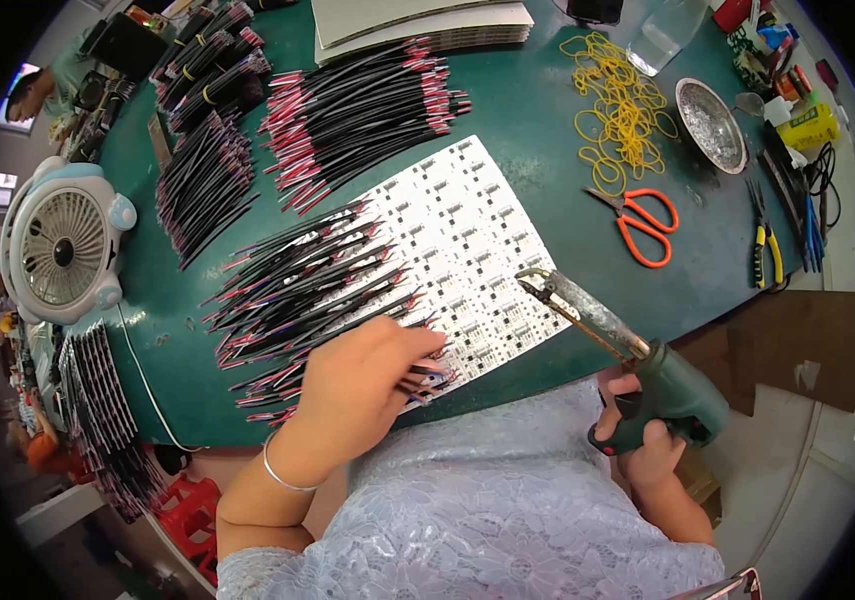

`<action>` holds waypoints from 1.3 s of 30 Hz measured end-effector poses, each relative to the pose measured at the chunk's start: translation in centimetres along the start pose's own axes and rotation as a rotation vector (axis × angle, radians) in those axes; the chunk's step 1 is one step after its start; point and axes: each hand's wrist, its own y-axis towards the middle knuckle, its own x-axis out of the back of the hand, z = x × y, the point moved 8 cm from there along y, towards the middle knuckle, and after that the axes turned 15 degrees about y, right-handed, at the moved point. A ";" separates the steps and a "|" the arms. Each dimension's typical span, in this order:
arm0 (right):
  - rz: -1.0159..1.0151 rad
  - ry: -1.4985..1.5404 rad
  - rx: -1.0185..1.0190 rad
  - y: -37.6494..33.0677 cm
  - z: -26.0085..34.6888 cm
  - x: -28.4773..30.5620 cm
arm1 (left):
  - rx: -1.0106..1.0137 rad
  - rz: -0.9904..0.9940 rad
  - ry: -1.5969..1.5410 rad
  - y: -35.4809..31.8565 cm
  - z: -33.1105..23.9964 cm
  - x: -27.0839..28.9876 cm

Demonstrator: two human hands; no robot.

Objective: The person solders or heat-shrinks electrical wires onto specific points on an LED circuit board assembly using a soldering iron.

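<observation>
A white panel of small circuit boards [483, 215] lies slantwise on the green table. Rows of black-sleeved wires [298, 285] with red and blue ends cover its left part and reach past its left edge. My left hand [363, 375], a bangle on its wrist, is closed at the panel's near edge, its fingertips pinched on black wires. At the right my right hand [638, 440] grips the handle of a green soldering gun [683, 395]. The gun's metal tip and thin feed tube point left, over the panel's right corner; whether they touch it I cannot tell.
Bundles of black wires [358, 115] lie beyond the panel, with more at far left. Yellow rubber bands [623, 105], a metal bowl [711, 125], orange-handled scissors [643, 225] and pliers [766, 240] are on the right. A fan [63, 250] stands left; a person [63, 85] sits beyond.
</observation>
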 end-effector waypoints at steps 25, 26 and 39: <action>0.405 -0.880 0.117 -1.8 0.8 -3.1 | -0.025 -0.015 0.255 -1.7 -1.7 -3.2; 0.404 -0.881 0.117 -1.8 0.8 -3.2 | -0.026 -0.012 0.250 -1.7 -1.7 -3.2; 0.365 -0.727 0.043 -1.4 1.0 -2.8 | -0.125 0.079 0.349 -1.0 -2.7 -3.0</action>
